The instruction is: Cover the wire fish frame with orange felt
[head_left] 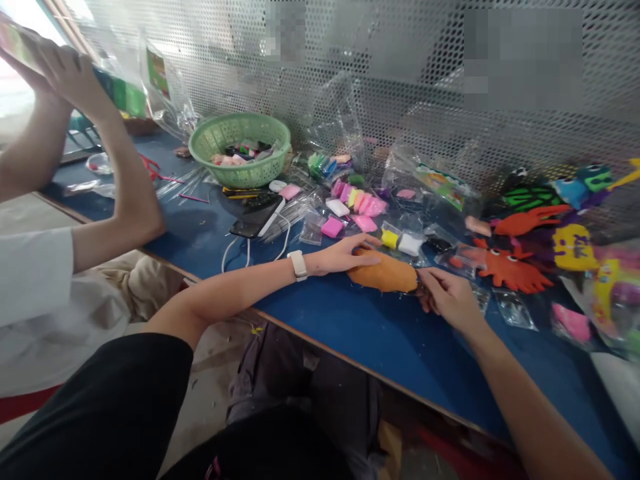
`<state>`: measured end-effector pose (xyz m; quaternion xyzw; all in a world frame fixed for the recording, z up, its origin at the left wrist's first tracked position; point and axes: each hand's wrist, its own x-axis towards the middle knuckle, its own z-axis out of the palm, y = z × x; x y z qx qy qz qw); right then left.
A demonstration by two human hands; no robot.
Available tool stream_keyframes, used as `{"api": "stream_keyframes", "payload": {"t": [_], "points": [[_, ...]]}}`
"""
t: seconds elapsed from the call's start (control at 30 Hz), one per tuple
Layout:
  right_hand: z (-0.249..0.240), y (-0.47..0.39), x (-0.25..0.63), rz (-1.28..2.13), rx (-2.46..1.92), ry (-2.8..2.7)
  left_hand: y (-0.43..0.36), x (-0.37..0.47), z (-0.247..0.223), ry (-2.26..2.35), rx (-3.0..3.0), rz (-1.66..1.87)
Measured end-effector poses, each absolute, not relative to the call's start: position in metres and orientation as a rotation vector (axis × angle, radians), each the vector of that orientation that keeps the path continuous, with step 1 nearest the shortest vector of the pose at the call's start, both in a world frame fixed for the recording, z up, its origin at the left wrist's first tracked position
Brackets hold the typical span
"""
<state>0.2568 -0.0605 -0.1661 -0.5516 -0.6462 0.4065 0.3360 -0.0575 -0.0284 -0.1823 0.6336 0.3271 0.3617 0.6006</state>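
Observation:
An orange, flattened piece that looks like soft clay [384,272] lies on the blue table, with a dark end at its right. My left hand [345,255], a pale band on its wrist, lies over the left part of the piece with fingers stretched out. My right hand [447,297] is closed at the dark right end, fingertips pinched together there; part of that end is hidden. Just behind the piece are small packets of yellow clay [389,239], white clay [410,244] and black clay [438,241].
A green basket [240,150] holds assorted packets. Near it lie a dark phone [257,217] with a white cable and several pink packets [357,200]. Orange crab-like clay figure [515,267] and other figures stand right. At left, another person's raised arms [120,167] reach over the table. A perforated metal panel [390,53] rises behind.

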Motion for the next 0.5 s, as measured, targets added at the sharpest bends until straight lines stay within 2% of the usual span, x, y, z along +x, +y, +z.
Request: {"api": "stream_keyframes", "payload": {"t": [0.1,0.5], "points": [[-0.16,-0.063,0.254,0.944,-1.427,-1.769,-0.027,-0.057,-0.182,0.8,1.53,0.857],[-0.155,-0.07,0.247,1.417,-1.279,-1.264,-0.025,-0.068,-0.174,0.823,2.064,0.82]]}}
